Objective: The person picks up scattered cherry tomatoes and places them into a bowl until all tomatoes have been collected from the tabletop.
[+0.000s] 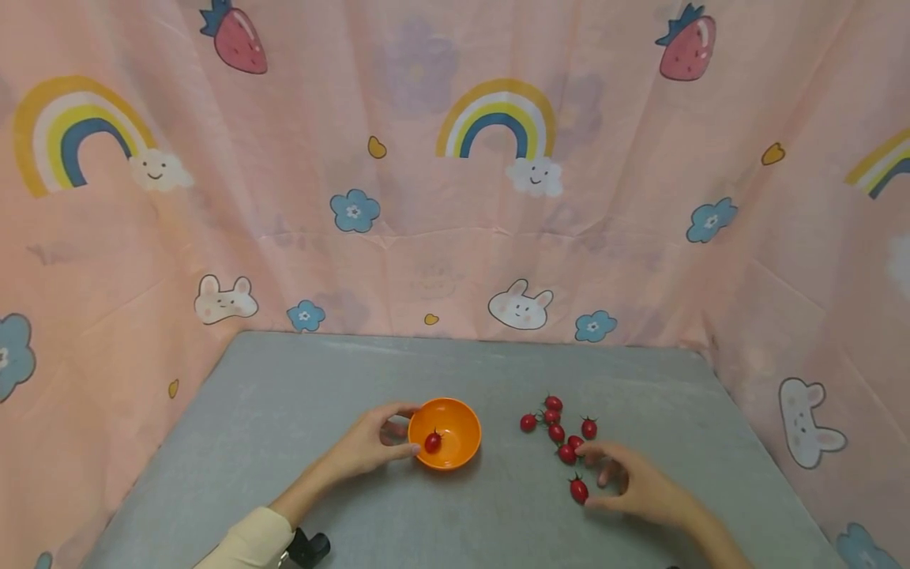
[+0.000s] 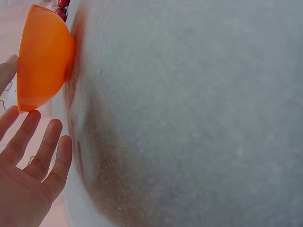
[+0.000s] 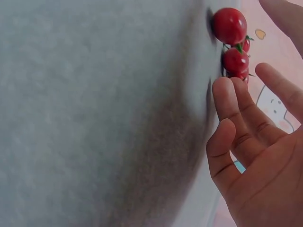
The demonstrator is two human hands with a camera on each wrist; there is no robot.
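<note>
An orange bowl [image 1: 465, 435] stands on the grey table, with one cherry tomato [image 1: 433, 442] inside it. My left hand [image 1: 370, 442] holds the bowl's left side between thumb and index finger; the other fingers stretch out below it in the left wrist view. To the right lies a loose group of several red cherry tomatoes [image 1: 556, 433] with green stems. My right hand [image 1: 640, 486] hovers at that group, thumb and fingers spread apart. A single cherry tomato [image 1: 579, 490] sits nearest the thumb, between it and the bowl. Nothing is visibly gripped by the right hand.
The grey table [image 1: 320, 379] reaches back to a pink curtain [image 1: 426, 261] printed with rainbows, rabbits and flowers, which also hangs at both sides. A black device [image 1: 309, 547] is on the left wrist.
</note>
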